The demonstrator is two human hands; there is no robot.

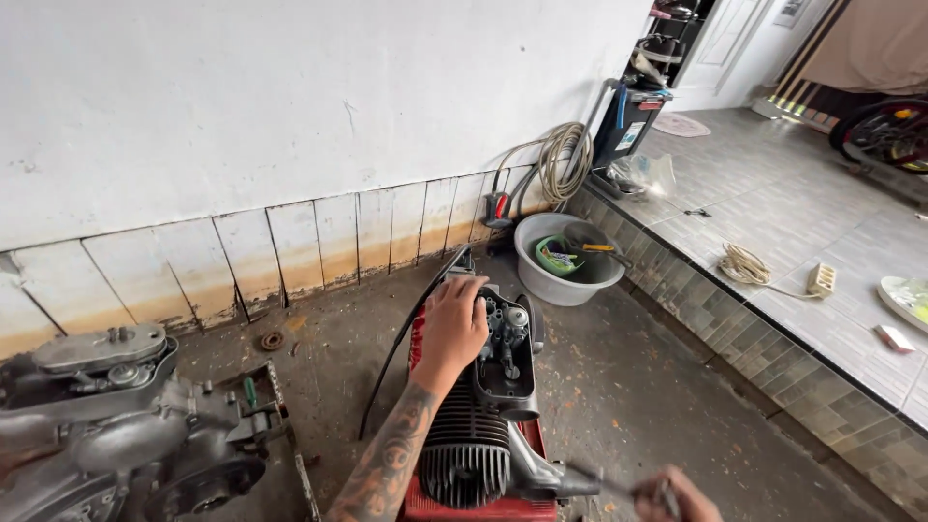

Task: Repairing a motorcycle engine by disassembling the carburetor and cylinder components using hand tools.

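Note:
A small engine [483,425] with a black finned cylinder and a grey metal casing lies on a red stand [503,509] on the concrete floor. My left hand [452,324] rests on the far end of the engine, fingers curled over its carburettor parts. My right hand [677,498] is at the bottom edge, closed on a thin metal tool [604,480] whose tip points at the near end of the engine. A black cable [391,362] runs from the engine down to the floor on the left.
A second, larger grey engine [106,425] sits at the lower left. A grey basin [565,259] with small items stands by the wall, with a coiled hose [561,159] above it. A raised tiled step [773,290] on the right carries a cord with a power strip [822,279].

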